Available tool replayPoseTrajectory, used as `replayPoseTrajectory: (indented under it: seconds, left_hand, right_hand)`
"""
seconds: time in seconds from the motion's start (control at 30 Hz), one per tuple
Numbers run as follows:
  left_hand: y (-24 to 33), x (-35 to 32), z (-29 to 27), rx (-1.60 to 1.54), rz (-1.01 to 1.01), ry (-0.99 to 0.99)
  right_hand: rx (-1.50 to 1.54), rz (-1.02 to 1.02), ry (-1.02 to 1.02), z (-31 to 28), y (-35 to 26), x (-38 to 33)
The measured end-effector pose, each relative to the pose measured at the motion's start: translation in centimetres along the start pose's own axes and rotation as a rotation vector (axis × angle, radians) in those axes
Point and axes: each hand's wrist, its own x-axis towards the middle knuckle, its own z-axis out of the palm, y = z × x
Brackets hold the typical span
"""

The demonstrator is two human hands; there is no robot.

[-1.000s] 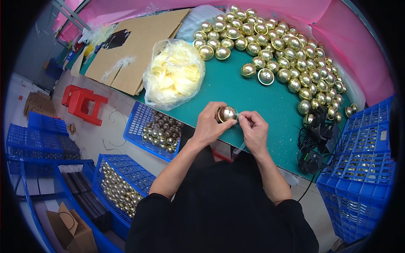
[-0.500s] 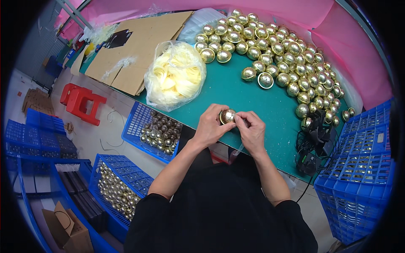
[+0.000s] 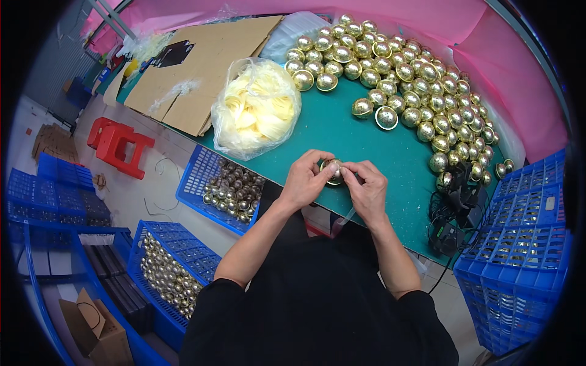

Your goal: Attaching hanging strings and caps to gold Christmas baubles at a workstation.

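A shiny gold ball (image 3: 333,177) is held over the table's near edge by my left hand (image 3: 304,182), its fingers wrapped around the far side and its thumb on top. Pressed close against the ball's right side is my right hand (image 3: 369,194), thumb and fingers pinched together. Whatever sits in that pinch is too small or hidden to name. Below my right hand a pale translucent strip (image 3: 349,215) shows; I cannot tell whether it is held. Many similar gold balls (image 3: 427,100) with raised rims cover the far right of the green table (image 3: 326,131).
Left on the table are a clear bag of pale yellow strips (image 3: 256,110) and flattened cardboard (image 3: 207,64). A black cabled device (image 3: 455,213) lies near the stacked blue crates (image 3: 516,244). Blue crates of balls (image 3: 195,174) and a red stool (image 3: 122,146) stand at left.
My right thumb and fingers have shifted slightly, and the ball has turned a little in my left hand, its top now more covered. The whole view has moved slightly.
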Motion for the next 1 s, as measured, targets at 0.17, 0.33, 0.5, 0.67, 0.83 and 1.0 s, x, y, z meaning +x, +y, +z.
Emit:
replayPoseTrajectory:
  seconds: [0.17,0.33,0.5,0.67,0.83,1.0]
  left_hand:
    - [0.3,0.3,-0.1,-0.008,-0.064,-0.027]
    - [0.3,0.4,0.0,0.021,-0.071,-0.015]
    - [0.1,0.2,-0.1,-0.006,-0.072,-0.007]
    - [0.4,-0.1,-0.3,-0.026,0.057,-0.028]
    - [-0.3,-0.2,-0.3,-0.05,0.13,0.024]
    - [0.2,-0.5,0.4,0.016,0.222,0.083]
  right_hand:
    - [0.002,-0.038,-0.012,0.1,0.6,0.0]
    - [0.002,-0.014,-0.039,0.1,0.2,0.0]
    - [-0.007,-0.027,-0.05,0.0,-0.1,0.0]
    - [-0.006,-0.037,-0.043,0.0,0.1,0.0]
    - [0.001,-0.041,-0.063,0.1,-0.1,0.0]
    - [0.03,0.016,-0.07,0.3,-0.2,0.0]
